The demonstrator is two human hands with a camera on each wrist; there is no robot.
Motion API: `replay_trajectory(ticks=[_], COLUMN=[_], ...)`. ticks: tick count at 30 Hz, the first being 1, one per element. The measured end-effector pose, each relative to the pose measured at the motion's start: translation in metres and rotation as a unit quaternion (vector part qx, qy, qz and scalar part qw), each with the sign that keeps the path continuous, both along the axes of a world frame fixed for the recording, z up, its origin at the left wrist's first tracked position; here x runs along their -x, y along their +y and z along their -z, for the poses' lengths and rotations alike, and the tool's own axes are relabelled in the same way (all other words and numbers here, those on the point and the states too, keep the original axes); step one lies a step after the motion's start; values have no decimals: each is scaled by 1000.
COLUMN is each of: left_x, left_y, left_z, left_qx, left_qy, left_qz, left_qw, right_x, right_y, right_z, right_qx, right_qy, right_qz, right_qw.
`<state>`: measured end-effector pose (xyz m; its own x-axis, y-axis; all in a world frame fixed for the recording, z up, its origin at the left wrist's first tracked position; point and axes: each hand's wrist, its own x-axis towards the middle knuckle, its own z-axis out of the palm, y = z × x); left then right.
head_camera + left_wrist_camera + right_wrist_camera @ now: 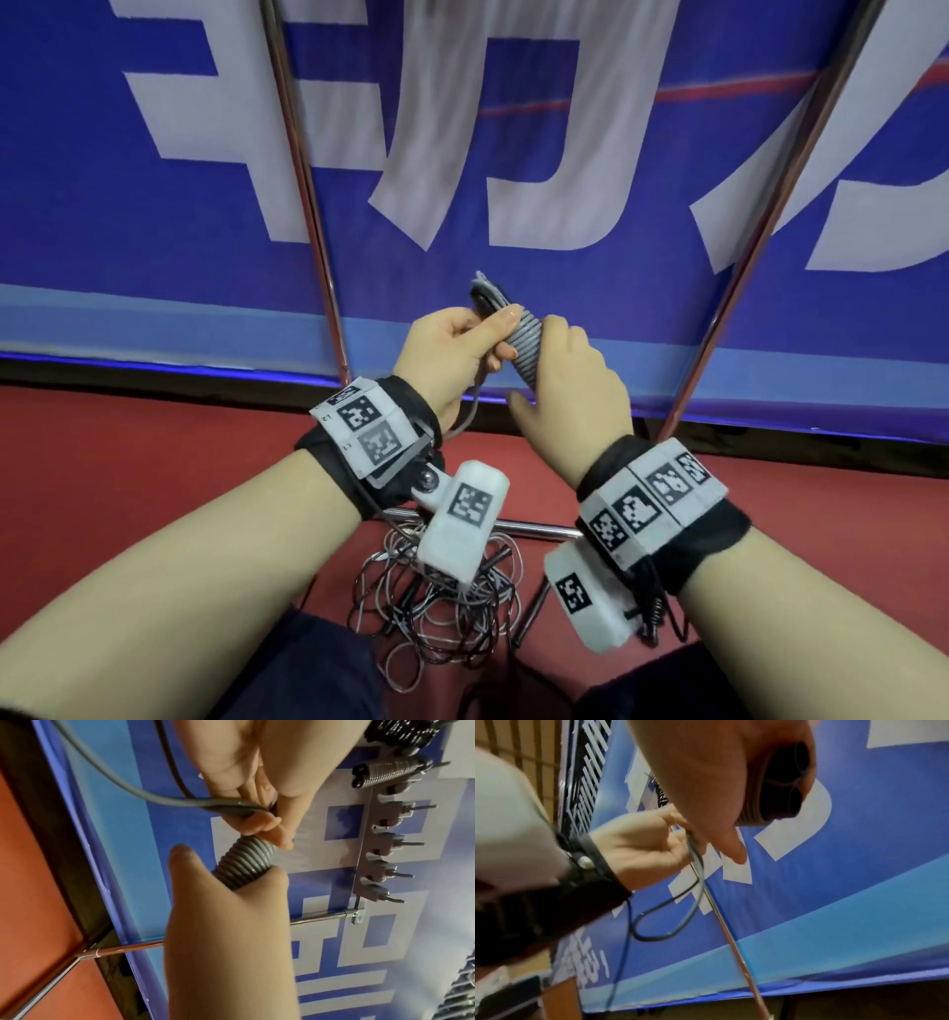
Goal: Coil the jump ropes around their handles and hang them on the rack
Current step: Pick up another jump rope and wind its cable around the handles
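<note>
Gripping: right hand [570,390] curls round the lower end of the coiled grey rope bundle [526,339], thumb free.
Left hand [452,354]: pinches the loose rope tail [144,798] at the bundle's top.
Floor: tangled ropes [436,606] by the rack's base bar.
Rack [377,850]: pegs up behind.

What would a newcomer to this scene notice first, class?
At the centre, both hands work on a grey jump rope wound in tight coils around its handles: the right hand grips the bundle while the left hand pinches the loose grey cord. Behind them hangs a big blue banner with white lettering, and a tangle of thin ropes lies on the red floor below.
</note>
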<state>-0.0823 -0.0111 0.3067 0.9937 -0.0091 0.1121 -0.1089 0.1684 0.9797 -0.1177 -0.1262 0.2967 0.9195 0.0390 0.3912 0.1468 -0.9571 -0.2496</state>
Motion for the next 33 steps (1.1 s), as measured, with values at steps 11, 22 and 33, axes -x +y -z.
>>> replay_trajectory(ticks=[11, 22, 33], left_x=[11, 5, 2], left_y=[26, 26, 23], left_z=[-17, -10, -3], left_qx=[-143, -58, -167], left_qy=[-161, -120, -123], left_qz=[118, 205, 109], left_qw=[969, 970, 972], right_x=[10, 13, 8], right_y=[-19, -32, -30], right_z=[-14, -22, -18], right_qx=[-372, -597, -526], right_qy=[153, 362, 340], right_qz=[-73, -322, -170], right_qw=[913, 640, 761])
